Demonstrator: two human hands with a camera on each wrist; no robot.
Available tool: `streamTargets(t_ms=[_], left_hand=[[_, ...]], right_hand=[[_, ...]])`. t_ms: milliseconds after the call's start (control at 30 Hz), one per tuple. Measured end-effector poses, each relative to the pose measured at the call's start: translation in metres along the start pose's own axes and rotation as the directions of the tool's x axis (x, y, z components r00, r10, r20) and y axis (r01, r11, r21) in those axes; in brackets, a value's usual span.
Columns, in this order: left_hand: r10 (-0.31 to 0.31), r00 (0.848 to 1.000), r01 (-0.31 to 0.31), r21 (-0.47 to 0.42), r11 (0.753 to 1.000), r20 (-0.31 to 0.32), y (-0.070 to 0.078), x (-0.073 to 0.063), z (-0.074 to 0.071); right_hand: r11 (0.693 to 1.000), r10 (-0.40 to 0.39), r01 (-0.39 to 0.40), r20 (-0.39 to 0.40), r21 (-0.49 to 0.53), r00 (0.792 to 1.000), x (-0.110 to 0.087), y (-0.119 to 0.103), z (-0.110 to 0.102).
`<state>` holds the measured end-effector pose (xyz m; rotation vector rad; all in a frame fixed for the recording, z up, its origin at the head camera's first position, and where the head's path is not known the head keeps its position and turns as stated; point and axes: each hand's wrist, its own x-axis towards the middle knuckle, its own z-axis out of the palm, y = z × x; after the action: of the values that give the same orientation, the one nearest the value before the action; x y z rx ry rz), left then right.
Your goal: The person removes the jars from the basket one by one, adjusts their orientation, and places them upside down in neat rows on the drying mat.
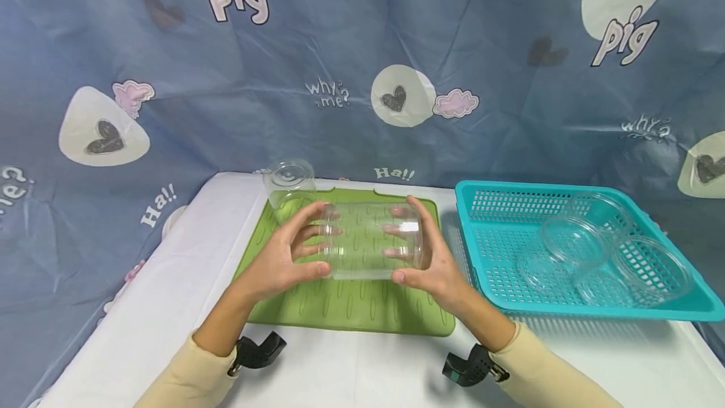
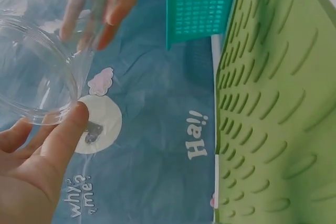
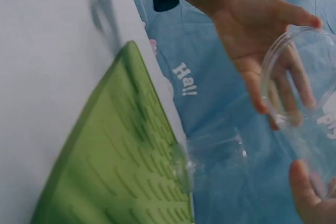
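One clear jar [image 1: 370, 241], on its side, was gripped by the left hand [image 1: 280, 263] and the right hand [image 1: 440, 266] above a green mat [image 1: 351, 307]. A second jar [image 1: 290, 191] was stood at the mat's far left corner; three more jars [image 1: 574, 241] were contained in a turquoise basket [image 1: 566, 311] at right.

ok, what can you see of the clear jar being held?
The clear jar is cylindrical, looks like transparent plastic, with a ridged rim at its left end; no contents visible. It's held sideways, raised above the green mat, the left grip touching the rim end and the right grip the opposite end.
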<state>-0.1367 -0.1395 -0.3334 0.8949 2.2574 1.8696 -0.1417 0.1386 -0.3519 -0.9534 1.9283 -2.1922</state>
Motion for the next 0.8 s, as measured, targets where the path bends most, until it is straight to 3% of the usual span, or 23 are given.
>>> streamTargets(t_ms=[100, 200, 333, 433, 600, 700, 800], left_hand=[[-0.011, 1.000, 0.011, 0.045, 0.999, 0.013, -0.003, -0.005, 0.000], [-0.021, 1.000, 0.019, 0.161, 0.987, 0.011, -0.007, -0.012, -0.003], [-0.044, 0.999, 0.048, 0.359, 0.932, -0.018, -0.016, -0.028, -0.011], [-0.093, 0.994, 0.111, 0.534, 0.838, -0.060, -0.023, -0.045, -0.020], [-0.197, 0.973, 0.222, 0.733, 0.643, -0.121, -0.037, -0.071, -0.038], [-0.252, 0.957, 0.268, 0.774, 0.574, -0.145, -0.046, -0.080, -0.045], [-0.306, 0.939, 0.303, 0.791, 0.532, -0.154, -0.054, -0.086, -0.048]], right_hand=[[0.999, -0.033, 0.033, -0.001, -0.037, 0.999, 0.001, -0.003, -0.001], [0.992, -0.052, 0.054, 0.018, -0.113, 0.998, 0.003, -0.008, -0.002], [0.973, -0.048, 0.055, 0.038, -0.224, 0.998, 0.002, -0.017, -0.005], [0.953, -0.030, 0.040, 0.038, -0.300, 0.999, 0.000, -0.024, -0.008], [0.888, 0.016, -0.002, 0.026, -0.460, 1.000, -0.001, -0.041, -0.018], [0.855, 0.039, -0.013, 0.039, -0.519, 0.998, 0.003, -0.053, -0.026], [0.825, 0.054, -0.008, 0.065, -0.565, 0.996, 0.006, -0.063, -0.035]])
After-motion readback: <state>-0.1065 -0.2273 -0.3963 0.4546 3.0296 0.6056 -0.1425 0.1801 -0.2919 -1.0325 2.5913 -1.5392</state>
